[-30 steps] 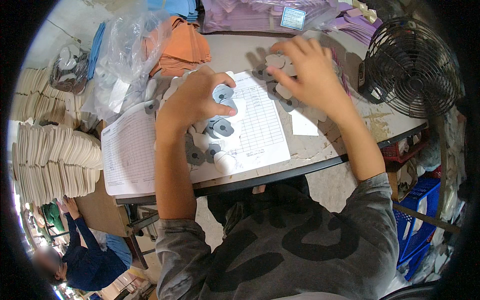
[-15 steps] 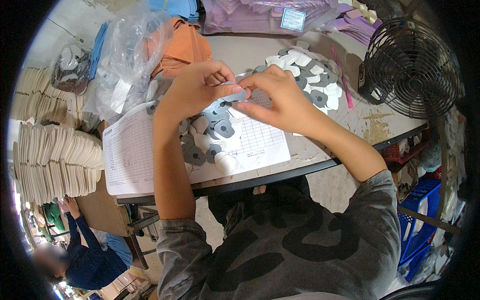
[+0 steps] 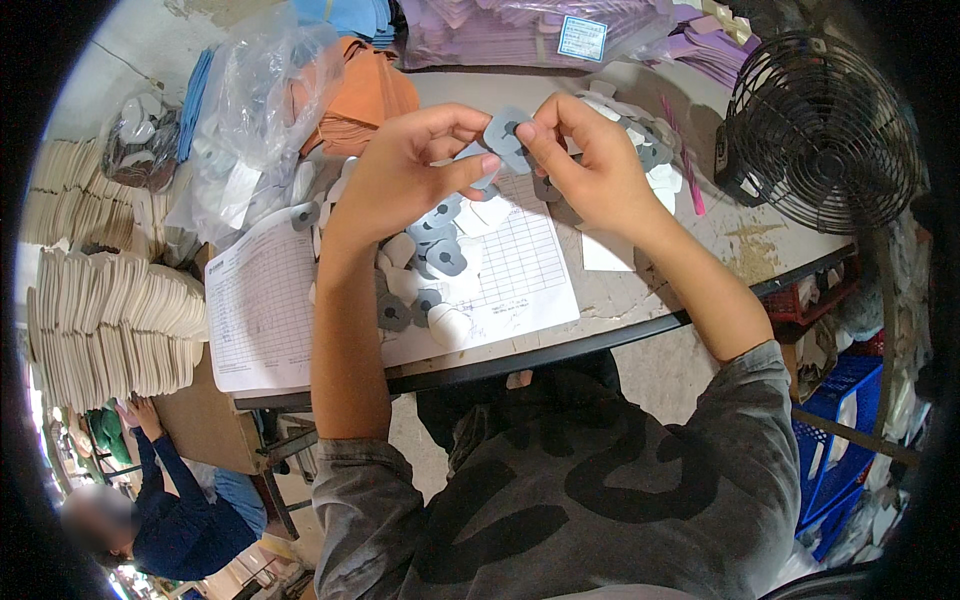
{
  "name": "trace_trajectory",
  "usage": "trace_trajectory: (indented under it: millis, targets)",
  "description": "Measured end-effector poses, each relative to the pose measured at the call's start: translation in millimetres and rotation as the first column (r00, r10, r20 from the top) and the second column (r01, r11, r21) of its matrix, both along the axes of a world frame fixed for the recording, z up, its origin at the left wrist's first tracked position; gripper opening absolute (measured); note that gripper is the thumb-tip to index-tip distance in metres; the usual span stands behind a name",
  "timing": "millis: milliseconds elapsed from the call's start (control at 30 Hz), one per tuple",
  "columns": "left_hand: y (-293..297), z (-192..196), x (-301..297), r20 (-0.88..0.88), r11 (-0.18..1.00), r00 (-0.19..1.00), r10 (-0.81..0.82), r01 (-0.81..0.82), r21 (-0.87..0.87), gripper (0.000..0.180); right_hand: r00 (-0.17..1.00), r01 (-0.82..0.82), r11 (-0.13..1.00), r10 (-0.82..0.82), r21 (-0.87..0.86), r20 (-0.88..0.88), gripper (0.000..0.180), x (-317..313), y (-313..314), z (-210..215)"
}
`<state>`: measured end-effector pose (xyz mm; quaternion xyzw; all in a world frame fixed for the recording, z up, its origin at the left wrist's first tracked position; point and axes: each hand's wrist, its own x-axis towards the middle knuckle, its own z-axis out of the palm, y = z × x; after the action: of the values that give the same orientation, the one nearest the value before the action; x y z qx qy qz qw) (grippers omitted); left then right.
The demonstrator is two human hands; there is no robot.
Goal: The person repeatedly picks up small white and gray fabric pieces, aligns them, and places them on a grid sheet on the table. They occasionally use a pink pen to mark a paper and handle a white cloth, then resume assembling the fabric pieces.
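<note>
My right hand (image 3: pixel 595 165) pinches a small grey cut-out piece (image 3: pixel 505 125) with a dark keyhole-shaped mark between thumb and fingers. My left hand (image 3: pixel 405 170) is closed on another pale grey piece (image 3: pixel 486 181), close beside the first one; whether the two pieces are joined cannot be seen. Below the hands, a loose pile of grey and white cut-out pieces (image 3: pixel 440 258) lies on printed grid sheets (image 3: pixel 260 310). Many of the grey ones carry the same dark mark.
A second heap of pieces (image 3: pixel 655 180) lies right of my hands, by a pink stick (image 3: pixel 696 190) and a black fan (image 3: pixel 825 135). Orange sheets (image 3: pixel 365 95), a clear plastic bag (image 3: pixel 255 130) and purple bundles (image 3: pixel 490 30) stand behind. A person (image 3: pixel 190 510) sits at lower left.
My hands have moved slightly up and apart. A grey piece with its dark mark now shows in my right fingers, while another stays in my left.
</note>
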<state>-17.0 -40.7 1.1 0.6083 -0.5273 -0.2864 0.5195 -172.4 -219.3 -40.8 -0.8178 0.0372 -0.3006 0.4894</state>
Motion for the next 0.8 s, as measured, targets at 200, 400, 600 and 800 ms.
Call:
trace_trajectory:
  millis: [200,400,600,800]
  targets:
    - [0,-7,8,0.084,0.997,0.994,0.076,-0.078,0.023,0.023,0.997,0.068,0.997,-0.067,-0.029,0.032,0.027,4,-11,4]
    - [-2,-17,14,0.082,0.965,0.964,0.251,-0.243,-0.102,0.024,0.879,0.409,0.651,-0.470,-0.639,0.084,0.017,-8,-39,19]
    - [-2,-15,6,-0.022,0.972,0.973,0.229,-0.230,-0.046,0.020,0.969,0.237,0.858,-0.240,-0.455,0.052,0.028,-5,-28,20]
    - [-8,-18,3,0.038,0.987,0.987,0.158,-0.159,0.004,0.021,0.997,-0.021,0.978,0.006,-0.206,-0.072,0.017,-3,1,9]
